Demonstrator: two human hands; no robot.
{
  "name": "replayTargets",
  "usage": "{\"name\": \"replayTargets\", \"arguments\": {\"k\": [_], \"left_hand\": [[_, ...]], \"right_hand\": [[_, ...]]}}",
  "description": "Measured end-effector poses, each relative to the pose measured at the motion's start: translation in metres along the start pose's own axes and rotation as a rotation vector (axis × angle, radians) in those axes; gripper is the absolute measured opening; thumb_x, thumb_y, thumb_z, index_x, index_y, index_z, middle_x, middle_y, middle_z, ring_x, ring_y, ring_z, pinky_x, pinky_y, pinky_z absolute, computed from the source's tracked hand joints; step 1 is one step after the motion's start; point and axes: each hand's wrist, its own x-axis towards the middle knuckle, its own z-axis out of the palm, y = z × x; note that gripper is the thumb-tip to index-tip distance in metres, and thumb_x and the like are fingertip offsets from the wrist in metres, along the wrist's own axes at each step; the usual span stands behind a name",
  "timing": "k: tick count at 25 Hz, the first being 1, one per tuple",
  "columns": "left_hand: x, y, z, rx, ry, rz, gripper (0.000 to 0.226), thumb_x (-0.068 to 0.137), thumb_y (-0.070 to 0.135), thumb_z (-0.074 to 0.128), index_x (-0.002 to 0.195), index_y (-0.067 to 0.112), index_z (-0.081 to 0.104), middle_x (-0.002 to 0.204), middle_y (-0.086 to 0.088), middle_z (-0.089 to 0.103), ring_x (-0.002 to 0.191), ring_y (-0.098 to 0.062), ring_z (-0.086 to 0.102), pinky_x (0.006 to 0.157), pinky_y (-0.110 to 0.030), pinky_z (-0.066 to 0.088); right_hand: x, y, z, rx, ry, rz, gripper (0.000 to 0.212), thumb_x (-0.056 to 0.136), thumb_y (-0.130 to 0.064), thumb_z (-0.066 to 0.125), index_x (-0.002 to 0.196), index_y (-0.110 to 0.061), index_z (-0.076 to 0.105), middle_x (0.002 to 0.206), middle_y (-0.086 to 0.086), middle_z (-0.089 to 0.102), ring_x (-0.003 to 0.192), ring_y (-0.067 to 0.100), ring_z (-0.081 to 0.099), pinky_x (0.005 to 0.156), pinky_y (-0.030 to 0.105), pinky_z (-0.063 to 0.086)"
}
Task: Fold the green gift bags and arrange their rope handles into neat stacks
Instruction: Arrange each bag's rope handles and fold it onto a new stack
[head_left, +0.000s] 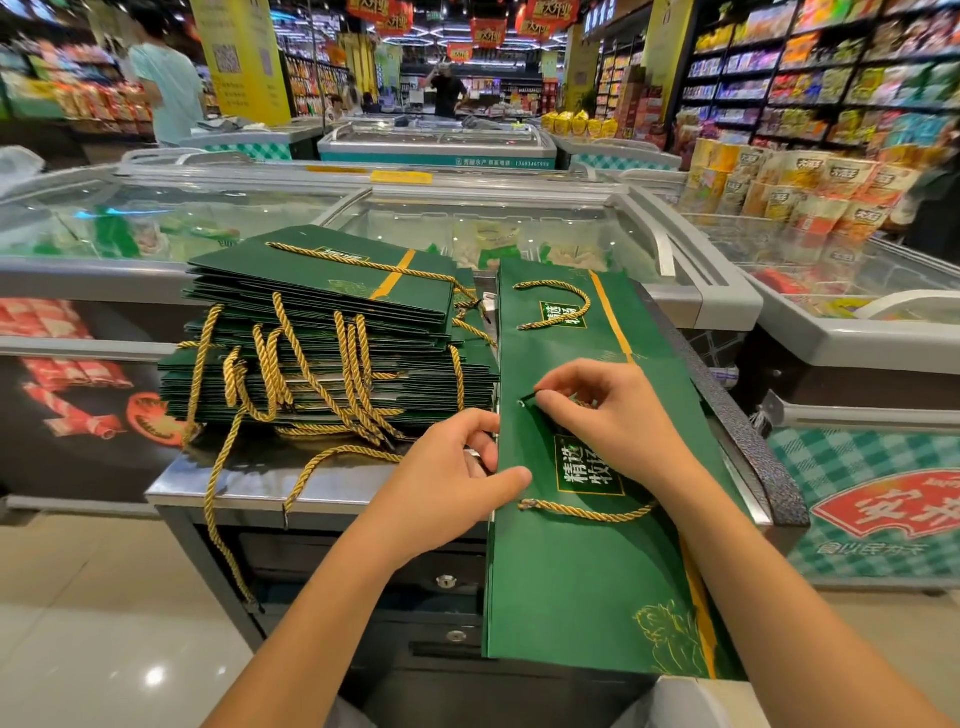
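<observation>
A flat green gift bag (587, 582) lies lengthwise on the metal counter (249, 483), its near end hanging over the front edge. My left hand (457, 467) grips the bag's left edge, thumb on top. My right hand (602, 415) pinches the end of the gold rope handle (587, 512) at a hole near the bag's middle. A second green bag (550, 312) with a looped gold handle lies just beyond it. To the left stands a tall stack of folded green bags (322, 343), their gold ropes dangling over the front.
Glass-topped freezer chests (467, 218) stand behind the counter and another to the right (852, 322). A dark textured rail (727, 410) borders the counter's right side. Drawers with locks (447, 582) sit below. People stand far back in the aisles.
</observation>
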Motion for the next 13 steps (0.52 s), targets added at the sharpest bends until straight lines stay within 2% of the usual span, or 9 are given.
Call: {"name": "replayTargets", "arguments": {"k": [3,5,7,10,13], "left_hand": [[0.002,0.000,0.001,-0.013,0.045,-0.013,0.028,0.093,0.020,0.069,0.119,0.026,0.062,0.079,0.003,0.059,0.056,-0.015,0.052,0.058,-0.035,0.048],[0.002,0.001,0.000,-0.029,0.050,-0.005,0.019,0.100,0.018,0.057,0.116,0.028,0.062,0.084,-0.006,0.063,0.054,-0.016,0.055,0.045,-0.027,0.045],[0.001,0.002,-0.001,-0.077,0.046,0.004,0.023,0.104,0.015,0.048,0.117,0.027,0.064,0.084,-0.011,0.063,0.048,-0.016,0.053,0.037,-0.023,0.040],[0.002,0.001,0.002,-0.081,0.100,0.007,0.021,0.104,0.019,0.054,0.118,0.028,0.066,0.074,-0.002,0.060,0.049,-0.017,0.056,0.036,-0.024,0.040],[0.003,0.001,0.010,-0.039,0.144,0.003,0.013,0.101,0.026,0.060,0.106,0.026,0.071,0.068,0.003,0.058,0.048,-0.017,0.054,0.036,-0.026,0.041]], "right_hand": [[-0.003,0.004,0.001,0.002,-0.028,-0.023,0.004,0.090,-0.019,0.076,0.089,-0.023,0.078,0.080,-0.007,0.072,0.068,0.010,0.063,0.066,0.024,0.051],[-0.003,0.006,0.003,-0.009,-0.026,-0.044,0.005,0.089,-0.019,0.077,0.089,-0.024,0.079,0.079,-0.007,0.071,0.066,0.008,0.059,0.064,0.023,0.048],[-0.004,0.005,0.005,-0.038,-0.007,-0.091,0.006,0.088,-0.019,0.077,0.091,-0.023,0.080,0.081,-0.008,0.070,0.068,0.011,0.059,0.063,0.023,0.049],[-0.005,0.005,0.005,-0.031,0.018,-0.133,0.006,0.089,-0.019,0.076,0.092,-0.023,0.080,0.087,-0.010,0.069,0.074,0.018,0.061,0.067,0.029,0.052],[-0.003,0.008,0.005,-0.007,0.038,-0.179,0.011,0.089,-0.015,0.077,0.097,-0.022,0.079,0.093,-0.007,0.068,0.078,0.019,0.060,0.072,0.037,0.052]]}}
